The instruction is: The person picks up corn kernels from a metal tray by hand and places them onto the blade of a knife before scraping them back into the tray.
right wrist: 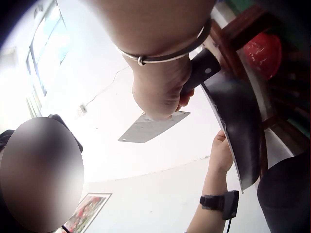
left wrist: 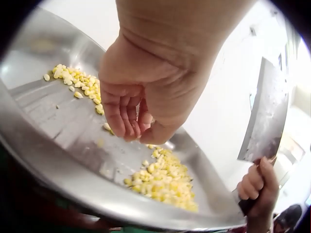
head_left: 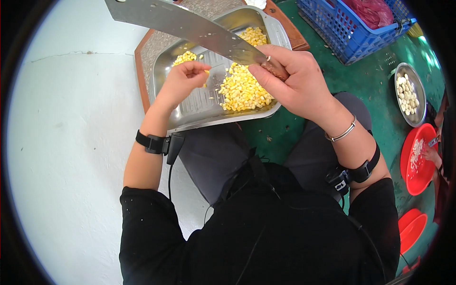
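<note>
Head view: a cleaver [head_left: 190,26] is gripped at its handle by the right hand [head_left: 294,83], fingers curled round it, the blade slanting up toward 10 o'clock over a steel tray [head_left: 199,104]. The tray rests on the person's lap, and loose corn kernels [head_left: 242,88] are heaped in it toward 3 o'clock, with a smaller scatter at 11 o'clock. The left hand [head_left: 183,78] is held over the tray's middle, its fingertips bunched together; from the left wrist view the fingers [left wrist: 127,114] are seen curled inward just above the tray floor, and whether a kernel is pinched cannot be told. A blue crate [head_left: 351,28] stands at 1 o'clock, a metal bowl [head_left: 418,116] of pale pieces at 3 o'clock, and a red basin [head_left: 418,161] below it.
</note>
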`<state>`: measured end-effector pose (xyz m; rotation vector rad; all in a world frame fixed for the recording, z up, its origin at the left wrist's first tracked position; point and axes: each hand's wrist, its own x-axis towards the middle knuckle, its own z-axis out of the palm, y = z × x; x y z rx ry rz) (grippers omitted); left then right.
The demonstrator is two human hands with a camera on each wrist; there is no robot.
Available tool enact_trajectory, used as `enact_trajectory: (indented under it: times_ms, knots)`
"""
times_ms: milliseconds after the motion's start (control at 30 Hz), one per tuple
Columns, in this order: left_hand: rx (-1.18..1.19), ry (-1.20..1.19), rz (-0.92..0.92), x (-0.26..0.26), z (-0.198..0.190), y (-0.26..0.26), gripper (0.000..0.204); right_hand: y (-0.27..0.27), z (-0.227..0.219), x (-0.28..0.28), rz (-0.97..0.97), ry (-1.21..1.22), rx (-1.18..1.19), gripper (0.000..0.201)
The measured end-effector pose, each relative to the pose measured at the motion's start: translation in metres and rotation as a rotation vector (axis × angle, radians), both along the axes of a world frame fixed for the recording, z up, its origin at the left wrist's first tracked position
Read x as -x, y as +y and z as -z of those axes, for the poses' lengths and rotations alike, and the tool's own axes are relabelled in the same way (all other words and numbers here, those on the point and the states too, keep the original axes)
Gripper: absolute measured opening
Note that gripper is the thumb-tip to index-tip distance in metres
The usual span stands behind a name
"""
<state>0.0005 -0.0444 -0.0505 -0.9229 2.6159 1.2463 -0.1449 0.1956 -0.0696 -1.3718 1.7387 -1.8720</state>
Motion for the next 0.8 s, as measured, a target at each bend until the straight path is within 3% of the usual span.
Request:
enact_trajectory:
  times_ms: [33,67,133,233,800]
  knots:
    - [-0.243,0.111,-0.122,0.001,-0.008,0.005,0.015,0.0,0.0,0.0,0.0,0.0,-0.001,0.021]
    - [-0.243,0.111,-0.123,0.002,-0.015,0.009,0.015,0.0,0.0,-0.001,-0.005,0.009,0.008,0.021]
    - [-0.604,0.297,-0.205,0.003,-0.027,0.018,0.013,-0.001,0.0,-0.001,-0.011,0.019,0.018,0.021]
    - [-0.748,0.384,-0.144,0.003,-0.038,0.029,0.011,-0.001,0.0,-0.001,-0.044,0.05,0.009,0.021]
    - [-0.743,0.423,-0.132,0.005,-0.05,0.041,0.012,-0.001,0.002,-0.002,-0.025,0.093,0.077,0.022]
